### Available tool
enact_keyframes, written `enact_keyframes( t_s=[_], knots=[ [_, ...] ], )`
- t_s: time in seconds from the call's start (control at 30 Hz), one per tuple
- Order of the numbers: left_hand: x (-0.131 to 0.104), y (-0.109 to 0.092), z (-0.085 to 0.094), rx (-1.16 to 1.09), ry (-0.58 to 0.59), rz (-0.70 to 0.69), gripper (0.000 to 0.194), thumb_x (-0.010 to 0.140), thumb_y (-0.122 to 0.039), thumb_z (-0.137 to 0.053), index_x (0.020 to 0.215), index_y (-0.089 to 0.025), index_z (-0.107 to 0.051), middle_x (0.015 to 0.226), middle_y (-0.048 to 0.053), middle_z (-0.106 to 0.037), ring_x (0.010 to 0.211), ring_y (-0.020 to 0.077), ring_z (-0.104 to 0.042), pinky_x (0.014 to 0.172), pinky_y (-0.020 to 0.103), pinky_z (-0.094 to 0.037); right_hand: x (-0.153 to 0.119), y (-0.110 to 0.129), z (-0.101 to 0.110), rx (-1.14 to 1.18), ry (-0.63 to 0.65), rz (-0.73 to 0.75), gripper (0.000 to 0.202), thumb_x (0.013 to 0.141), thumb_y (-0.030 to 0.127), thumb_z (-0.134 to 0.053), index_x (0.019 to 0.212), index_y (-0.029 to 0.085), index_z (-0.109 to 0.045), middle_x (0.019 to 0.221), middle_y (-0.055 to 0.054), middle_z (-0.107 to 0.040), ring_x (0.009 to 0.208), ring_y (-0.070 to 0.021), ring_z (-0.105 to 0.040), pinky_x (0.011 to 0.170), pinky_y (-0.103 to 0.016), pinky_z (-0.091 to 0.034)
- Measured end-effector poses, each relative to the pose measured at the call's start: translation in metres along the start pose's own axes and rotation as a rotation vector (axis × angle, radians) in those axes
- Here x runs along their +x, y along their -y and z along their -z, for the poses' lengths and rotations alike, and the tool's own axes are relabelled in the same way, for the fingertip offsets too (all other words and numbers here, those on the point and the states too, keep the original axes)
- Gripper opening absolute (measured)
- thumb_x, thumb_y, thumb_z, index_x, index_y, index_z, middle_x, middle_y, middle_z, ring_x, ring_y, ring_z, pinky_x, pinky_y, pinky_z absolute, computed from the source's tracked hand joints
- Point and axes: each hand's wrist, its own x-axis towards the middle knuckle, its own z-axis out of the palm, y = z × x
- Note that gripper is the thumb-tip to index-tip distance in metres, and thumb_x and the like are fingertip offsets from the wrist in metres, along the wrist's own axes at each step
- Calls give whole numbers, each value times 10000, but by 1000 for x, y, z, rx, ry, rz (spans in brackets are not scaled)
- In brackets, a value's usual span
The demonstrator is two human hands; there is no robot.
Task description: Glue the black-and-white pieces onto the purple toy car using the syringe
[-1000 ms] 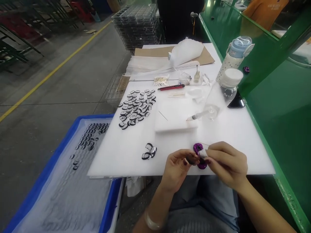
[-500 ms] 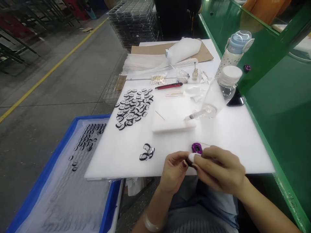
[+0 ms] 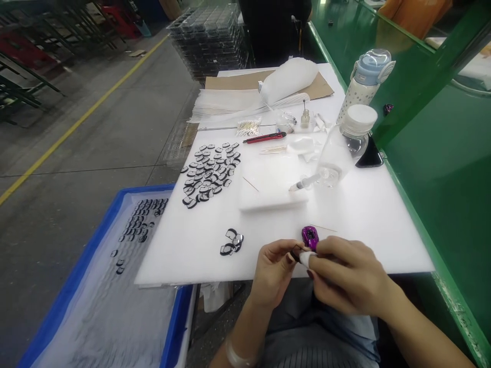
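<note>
My left hand [image 3: 273,271] pinches a small black-rimmed part [image 3: 295,252] between thumb and fingertips, just past the table's front edge. My right hand [image 3: 347,273] is closed beside it, a white covering [image 3: 306,258] over one fingertip, touching or nearly touching the part. Whether that white is cloth or a finger cover, I cannot tell, and the palm is hidden. Right behind my fingers sits a purple toy car [image 3: 310,236], with a thin stick [image 3: 324,228] near it. To the left lie several loose black-rimmed clear parts [image 3: 231,242].
A larger group of the parts [image 3: 209,174] covers the table's left side. A white foam block [image 3: 272,184] carries a syringe [image 3: 307,182] and a stick. Behind are a red knife [image 3: 264,137], a clear jar [image 3: 356,133] and a bottle [image 3: 364,82]. A blue tray [image 3: 95,220] stands lower left.
My right hand's white-covered fingertip has shifted slightly down, showing more of the black-rimmed part and the toy car. My left hand keeps its pinch. The view has tilted a little.
</note>
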Motion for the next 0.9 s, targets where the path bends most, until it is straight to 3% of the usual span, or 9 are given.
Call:
enact_keyframes(
  t_s=[0.17, 0.3, 0.37, 0.47, 0.53, 0.63, 0.7, 0.77, 0.9],
  knots=[
    [2, 0, -2, -14, 2, -9, 248, 654, -389, -904, 816, -232, -802, 746, 43, -748, 671, 134, -679, 664, 216, -579, 2, -1, 6, -95, -93, -24, 110, 888, 91, -580, 963, 154, -630, 811, -43, -563, 646, -105, -511, 528, -230, -415],
    [2, -1, -4, 35, -57, -9, 278, 629, -402, -915, 805, -219, -801, 749, 48, -748, 668, 130, -675, 657, 205, -578, 2, 1, -3, -80, -14, 40, 156, 929, 148, -500, 862, 146, -640, 756, -44, -553, 599, -125, -476, 477, -269, -370],
    [-1, -3, -2, 58, -40, -23, 273, 666, -415, -893, 828, -216, -800, 779, 57, -757, 696, 136, -689, 683, 206, -587, -4, 0, -2, -84, 4, 47, 159, 910, 126, -501, 825, 145, -634, 740, -43, -550, 582, -128, -466, 460, -280, -341],
    [-9, -8, 5, 235, 23, -93, 213, 778, -375, -818, 918, -217, -791, 855, 67, -769, 777, 160, -715, 740, 227, -603, -21, -7, 7, -57, -86, -62, 110, 872, 74, -572, 911, 139, -651, 809, -51, -587, 623, -113, -524, 506, -253, -417],
    [-15, -11, 8, 514, 16, -204, 180, 827, -286, -775, 995, -220, -771, 887, 56, -768, 809, 166, -716, 758, 238, -607, -34, -12, 12, -36, -155, -215, 123, 868, 60, -613, 934, 149, -665, 837, -44, -610, 612, -87, -536, 492, -212, -425],
    [-18, -10, 6, 1021, -39, -522, 215, 819, -135, -757, 1024, -197, -739, 887, 35, -753, 801, 156, -702, 748, 245, -599, -48, -15, 9, 34, -161, -444, 89, 865, 101, -670, 925, 165, -685, 803, -27, -620, 580, -77, -532, 421, -187, -376],
    [-16, -5, 2, 1251, -25, -721, 230, 809, -77, -747, 1020, -166, -719, 898, 44, -735, 816, 157, -687, 748, 261, -590, -51, -15, 0, 71, -136, -518, 77, 860, 128, -691, 928, 165, -693, 785, -22, -621, 572, -81, -532, 409, -192, -364],
    [-13, 2, -2, 1355, 5, -821, 245, 807, -56, -742, 1034, -140, -701, 905, 59, -712, 830, 164, -661, 741, 281, -578, -51, -13, -8, 77, -120, -536, 55, 864, 137, -688, 913, 162, -692, 777, -15, -622, 541, -69, -508, 412, -197, -359],
    [-9, 12, -4, 1428, 59, -878, 280, 813, -53, -736, 1081, -115, -679, 899, 68, -673, 805, 166, -597, 711, 307, -543, -47, -12, -15, 76, -78, -554, 18, 876, 150, -669, 881, 159, -684, 779, -7, -628, 514, -53, -484, 427, -196, -368]
  ],
)
